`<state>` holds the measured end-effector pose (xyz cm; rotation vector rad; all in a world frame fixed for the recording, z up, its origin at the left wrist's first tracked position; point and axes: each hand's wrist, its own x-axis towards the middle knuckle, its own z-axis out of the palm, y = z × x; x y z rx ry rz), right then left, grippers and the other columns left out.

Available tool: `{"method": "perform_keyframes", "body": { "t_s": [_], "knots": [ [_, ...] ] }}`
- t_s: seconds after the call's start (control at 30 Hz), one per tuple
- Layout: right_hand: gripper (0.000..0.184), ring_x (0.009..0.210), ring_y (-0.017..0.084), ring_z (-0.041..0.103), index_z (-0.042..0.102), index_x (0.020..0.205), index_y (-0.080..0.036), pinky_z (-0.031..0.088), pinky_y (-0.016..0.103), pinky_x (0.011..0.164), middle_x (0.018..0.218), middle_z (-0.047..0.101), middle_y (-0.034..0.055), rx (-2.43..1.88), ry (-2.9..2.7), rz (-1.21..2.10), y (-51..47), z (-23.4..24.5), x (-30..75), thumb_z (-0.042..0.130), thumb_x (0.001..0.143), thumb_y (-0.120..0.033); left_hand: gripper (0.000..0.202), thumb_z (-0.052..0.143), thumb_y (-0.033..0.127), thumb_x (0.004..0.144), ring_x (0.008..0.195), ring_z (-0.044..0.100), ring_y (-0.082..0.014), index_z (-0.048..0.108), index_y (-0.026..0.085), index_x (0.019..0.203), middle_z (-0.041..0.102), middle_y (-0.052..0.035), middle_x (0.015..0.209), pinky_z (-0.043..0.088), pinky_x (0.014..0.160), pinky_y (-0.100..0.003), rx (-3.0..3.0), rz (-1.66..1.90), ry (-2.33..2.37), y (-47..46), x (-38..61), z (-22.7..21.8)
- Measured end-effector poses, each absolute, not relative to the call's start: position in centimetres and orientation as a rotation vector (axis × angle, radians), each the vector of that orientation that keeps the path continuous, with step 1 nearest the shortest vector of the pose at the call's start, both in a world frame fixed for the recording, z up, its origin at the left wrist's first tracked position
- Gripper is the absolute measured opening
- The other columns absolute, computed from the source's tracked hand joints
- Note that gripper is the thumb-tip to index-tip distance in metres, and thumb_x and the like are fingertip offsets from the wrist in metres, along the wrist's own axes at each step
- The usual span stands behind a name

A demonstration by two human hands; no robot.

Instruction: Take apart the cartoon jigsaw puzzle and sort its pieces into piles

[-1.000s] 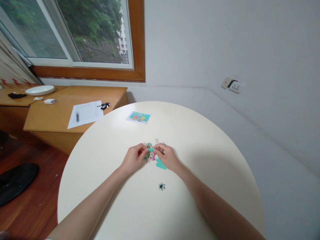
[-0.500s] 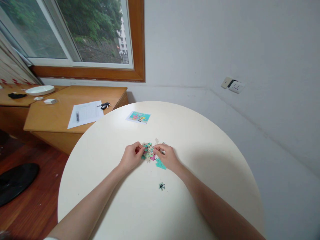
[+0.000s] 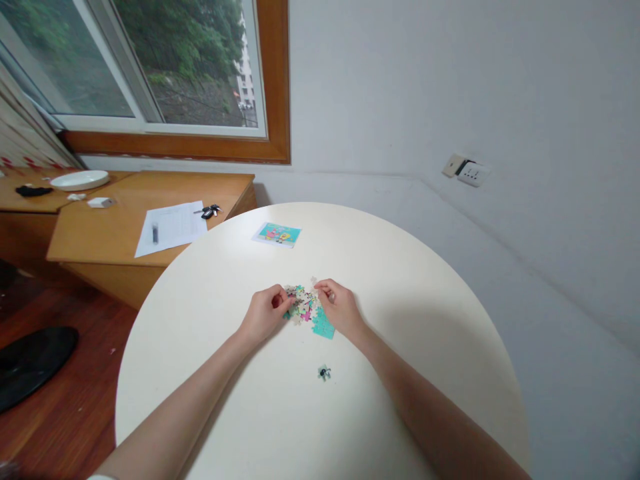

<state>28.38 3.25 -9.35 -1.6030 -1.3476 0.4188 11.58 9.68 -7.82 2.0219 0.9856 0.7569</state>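
A small heap of jigsaw pieces (image 3: 304,308), turquoise, pink, yellow and pale, lies in the middle of the round white table (image 3: 240,413). At the heap's left side, my left hand (image 3: 267,310) is closed in a pinch, with a greyish jigsaw piece at its thumb tip. My right hand (image 3: 340,308) is pinched over the heap's right edge; whatever its fingertips hold is too small to make out. Just below that hand sits a joined turquoise patch of puzzle (image 3: 323,325), partly covered by it. Nearer to me lies a separate dark-and-pale piece or cluster (image 3: 324,373).
A colourful cartoon picture card (image 3: 277,235) lies toward the table's far edge. Left of the table stands a wooden desk (image 3: 105,230) bearing a paper sheet (image 3: 173,227), keys (image 3: 210,212) and a white dish (image 3: 80,180). A wall and window are behind.
My right hand has moved slightly right and away from me, off the heap's middle, uncovering more of the turquoise patch. My left hand has stayed almost in place.
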Motion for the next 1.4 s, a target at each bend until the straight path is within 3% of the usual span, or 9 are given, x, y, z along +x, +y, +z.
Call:
{"method": "perform_keyframes", "body": {
  "t_s": [0.13,0.3,0.4,0.67,0.83,0.97,1.2,1.4],
  "knots": [
    [0.016,0.068,0.013,0.054,0.057,0.088,-0.017,0.044,0.026,0.066,0.075,0.059,0.0007,-1.686,-1.449,0.526,3.3,-8.9,29.4,0.055,0.073,-0.021,0.02,0.056,0.032,0.074,0.05,0.038,-0.0086,0.05,0.016,0.063,0.046,0.0042,0.054,0.03,0.05,-0.02,2.043,0.8,0.963,9.7,11.7,-7.8],
    [0.064,0.093,0.021,0.052,0.052,0.108,-0.023,0.036,0.036,0.085,0.105,0.057,0.0044,-1.679,-1.862,0.617,2.6,-8.0,30.6,0.078,0.052,-0.037,0.015,0.057,0.029,0.072,0.052,0.038,-0.0091,0.051,0.017,0.064,0.047,0.0042,0.055,0.031,0.052,-0.02,2.065,0.78,0.929,9.7,11.7,-7.8],
    [0.074,0.103,0.024,0.049,0.048,0.113,-0.025,0.031,0.04,0.09,0.114,0.054,0.0055,-1.64,-1.958,0.655,2.4,-7.8,31.0,0.081,0.048,-0.038,0.016,0.056,0.03,0.072,0.052,0.038,-0.0091,0.051,0.017,0.065,0.046,0.0045,0.055,0.031,0.051,-0.02,2.051,0.754,0.913,9.6,11.7,-7.8],
    [0.065,0.098,0.02,0.052,0.048,0.112,-0.023,0.03,0.037,0.089,0.104,0.058,0.0026,-1.638,-1.878,0.687,2.6,-8.3,30.8,0.079,0.055,-0.03,0.022,0.054,0.03,0.072,0.052,0.034,-0.0086,0.041,0.018,0.06,0.04,0.0058,0.052,0.027,0.051,-0.02,2.044,0.802,0.941,9.4,11.6,-7.6],
    [0.075,0.1,0.02,0.051,0.046,0.116,-0.023,0.031,0.036,0.09,0.106,0.056,0.0036,-1.61,-1.892,0.673,2.4,-8.3,31.1,0.08,0.051,-0.035,0.03,0.057,0.032,0.07,0.049,0.03,-0.0081,0.035,0.018,0.055,0.034,0.0067,0.049,0.025,0.049,-0.02,2.006,0.857,1.013,9.3,11.6,-7.2],
    [0.085,0.102,0.021,0.05,0.043,0.121,-0.022,0.035,0.034,0.089,0.11,0.053,0.005,-1.535,-1.94,0.733,2.3,-7.9,31.6,0.082,0.047,-0.035,0.028,0.06,0.034,0.069,0.051,0.036,-0.0087,0.041,0.017,0.057,0.04,0.0055,0.051,0.028,0.051,-0.02,1.974,0.882,0.981,9.3,11.7,-7.2],
    [0.071,0.092,0.019,0.051,0.05,0.113,-0.02,0.038,0.032,0.084,0.098,0.053,0.0024,-1.509,-1.856,0.776,2.5,-8.1,31.6,0.082,0.049,-0.024,0.021,0.047,0.034,0.078,0.05,0.041,-0.0103,0.053,0.016,0.07,0.049,0.0029,0.054,0.032,0.05,-0.021,1.942,0.85,0.963,9.4,11.7,-7.4],
    [0.061,0.085,0.014,0.049,0.049,0.111,-0.02,0.038,0.027,0.079,0.089,0.048,-0.0009,-1.411,-1.643,0.889,2.7,-8.8,31.9,0.075,0.056,-0.015,0.023,0.036,0.032,0.084,0.056,0.044,-0.0121,0.05,0.017,0.076,0.05,0.0014,0.059,0.033,0.055,-0.022,2.059,0.887,1.005,9.6,11.5,-7.3]
  ]
}}
